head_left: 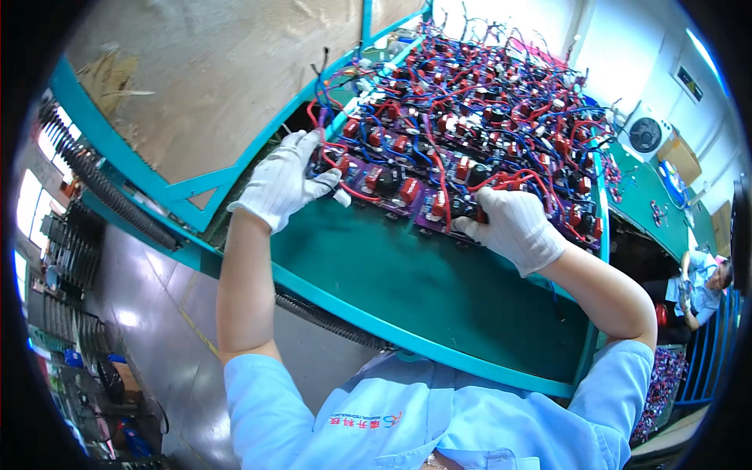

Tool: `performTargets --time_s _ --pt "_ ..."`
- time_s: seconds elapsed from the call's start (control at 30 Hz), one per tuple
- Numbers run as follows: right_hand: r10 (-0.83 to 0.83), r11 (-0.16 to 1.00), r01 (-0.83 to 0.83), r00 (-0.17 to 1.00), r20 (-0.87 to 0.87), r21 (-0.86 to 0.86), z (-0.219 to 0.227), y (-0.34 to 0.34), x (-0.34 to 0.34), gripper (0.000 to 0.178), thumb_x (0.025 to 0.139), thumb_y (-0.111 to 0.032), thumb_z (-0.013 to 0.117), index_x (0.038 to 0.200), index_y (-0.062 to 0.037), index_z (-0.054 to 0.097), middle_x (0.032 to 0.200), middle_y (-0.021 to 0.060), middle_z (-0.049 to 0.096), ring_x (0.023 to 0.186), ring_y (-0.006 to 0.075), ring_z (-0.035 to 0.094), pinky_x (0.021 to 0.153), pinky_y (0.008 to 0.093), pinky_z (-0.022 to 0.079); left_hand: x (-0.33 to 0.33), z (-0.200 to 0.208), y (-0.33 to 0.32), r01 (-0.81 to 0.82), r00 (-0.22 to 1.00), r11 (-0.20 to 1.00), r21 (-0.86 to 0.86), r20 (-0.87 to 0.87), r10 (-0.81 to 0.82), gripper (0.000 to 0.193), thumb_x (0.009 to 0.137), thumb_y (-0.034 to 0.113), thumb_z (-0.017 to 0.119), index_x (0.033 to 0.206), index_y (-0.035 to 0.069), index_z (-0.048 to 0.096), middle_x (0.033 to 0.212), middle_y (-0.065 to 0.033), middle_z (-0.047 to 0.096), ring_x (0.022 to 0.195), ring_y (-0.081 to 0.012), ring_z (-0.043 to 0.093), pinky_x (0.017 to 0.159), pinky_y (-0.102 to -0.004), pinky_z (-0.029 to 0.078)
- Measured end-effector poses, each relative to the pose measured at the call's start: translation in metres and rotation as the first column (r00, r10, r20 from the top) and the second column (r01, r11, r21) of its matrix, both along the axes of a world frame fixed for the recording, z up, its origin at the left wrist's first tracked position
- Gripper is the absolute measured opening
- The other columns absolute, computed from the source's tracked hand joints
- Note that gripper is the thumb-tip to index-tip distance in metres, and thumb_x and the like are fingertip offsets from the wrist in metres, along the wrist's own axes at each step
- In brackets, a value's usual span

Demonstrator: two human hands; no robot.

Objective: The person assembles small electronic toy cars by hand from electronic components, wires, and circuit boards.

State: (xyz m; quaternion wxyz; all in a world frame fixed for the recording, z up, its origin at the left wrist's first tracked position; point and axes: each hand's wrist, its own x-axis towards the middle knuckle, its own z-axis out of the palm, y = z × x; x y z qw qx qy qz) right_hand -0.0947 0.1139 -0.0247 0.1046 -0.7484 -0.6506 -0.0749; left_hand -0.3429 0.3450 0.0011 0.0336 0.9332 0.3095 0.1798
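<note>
Several purple circuit boards (407, 200) lie packed side by side on a green table, carrying red and black components and tangled red, blue and black wires. My left hand (278, 182), in a white glove, grips the left end of the nearest row, with its thumb bent over the near edge. My right hand (518, 229), gloved too, is closed on the near edge of the same row, farther right. Its fingertips are partly hidden among red wires (517, 180) and components.
The table's green surface (439, 274) shows in front of the boards, bordered by a teal metal rim (345, 313). A wooden panel (211, 78) in a teal frame stands at left. On the right are another green table (650, 204), a fan (645, 135) and a seated person (701, 286).
</note>
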Motion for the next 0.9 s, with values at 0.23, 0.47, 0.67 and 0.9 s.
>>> performTargets --time_s 0.23,0.47,0.67,0.9 --pt "0.017 1.000 -0.018 0.998 -0.060 -0.018 0.016 -0.016 -0.003 0.056 0.083 -0.053 0.068 0.085 0.0026 0.060 0.061 0.0174 0.061 0.064 0.0355 0.065 0.062 0.0438 0.052 -0.016 0.005 -0.003 -0.199 0.944 0.965 0.169 -0.231 0.235 0.026 0.090 0.011 0.051 0.111 0.004 0.065 0.095 -0.0217 0.068 0.090 -0.0396 0.066 0.082 -0.0466 0.052" --pt "-0.009 0.991 -0.012 0.988 -0.153 -0.133 0.050 -0.065 -0.018 0.049 0.084 -0.042 0.071 0.103 0.0019 0.063 0.063 0.0140 0.064 0.062 0.0332 0.067 0.058 0.0396 0.053 0.012 -0.002 -0.002 -0.160 0.884 0.971 0.175 -0.412 0.220 0.055 0.085 0.054 0.059 0.108 0.005 0.067 0.112 -0.0187 0.063 0.105 -0.0345 0.062 0.089 -0.0456 0.050" --pt "0.088 0.993 -0.052 0.933 -0.348 0.110 0.026 -0.080 -0.033 0.034 0.081 -0.023 0.077 0.102 0.0008 0.065 0.060 0.0112 0.060 0.053 0.0267 0.062 0.051 0.0328 0.049 0.007 -0.007 0.008 -0.171 0.859 0.975 0.140 -0.463 0.217 0.063 0.083 0.063 0.059 0.110 0.007 0.068 0.104 -0.0153 0.067 0.102 -0.0317 0.064 0.087 -0.0462 0.049" --pt "0.305 0.919 -0.206 0.911 -0.277 0.335 0.022 -0.079 -0.009 0.020 0.078 -0.009 0.077 0.092 -0.0011 0.066 0.060 0.0082 0.059 0.049 0.0210 0.060 0.047 0.0309 0.047 0.012 0.007 -0.012 -0.209 0.825 0.954 0.215 -0.486 0.290 0.049 0.085 0.054 0.061 0.101 0.009 0.071 0.093 -0.0148 0.070 0.091 -0.0334 0.068 0.082 -0.0481 0.051"
